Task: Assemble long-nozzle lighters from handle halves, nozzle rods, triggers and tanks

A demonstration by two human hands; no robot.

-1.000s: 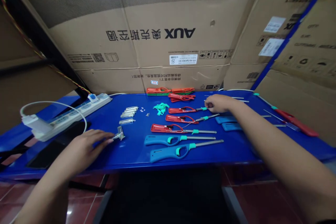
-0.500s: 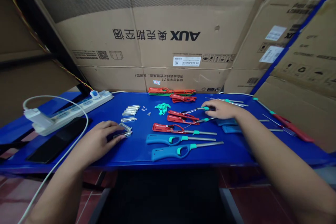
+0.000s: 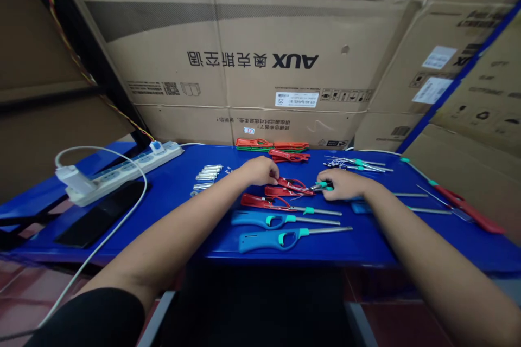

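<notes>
My left hand [image 3: 264, 171] reaches across to the left end of an open red lighter handle half [image 3: 290, 182]. Its fingers are pinched at that end; whether a small part sits between them is hidden. Closed around a lighter nozzle with a teal collar [image 3: 321, 186], my right hand [image 3: 341, 183] is just right of the same handle. A second red handle half [image 3: 280, 191] lies close in front of it. Nearer to me is another red lighter [image 3: 260, 201] with thin wires and a metal tube. Two blue lighters [image 3: 254, 219] with teal triggers lie in front.
Several clear tanks [image 3: 209, 172] lie at the left, partly behind my left arm. Red handle shells [image 3: 288, 156] are stacked at the back. Metal tubes with wires [image 3: 368, 164] lie at the back right. A power strip [image 3: 126, 171] and a black phone-like slab [image 3: 101, 214] occupy the left side.
My left hand has left the clear tanks and moved right to the red handle half. My right hand has come slightly nearer to me with the nozzle. The view has shifted slightly.
</notes>
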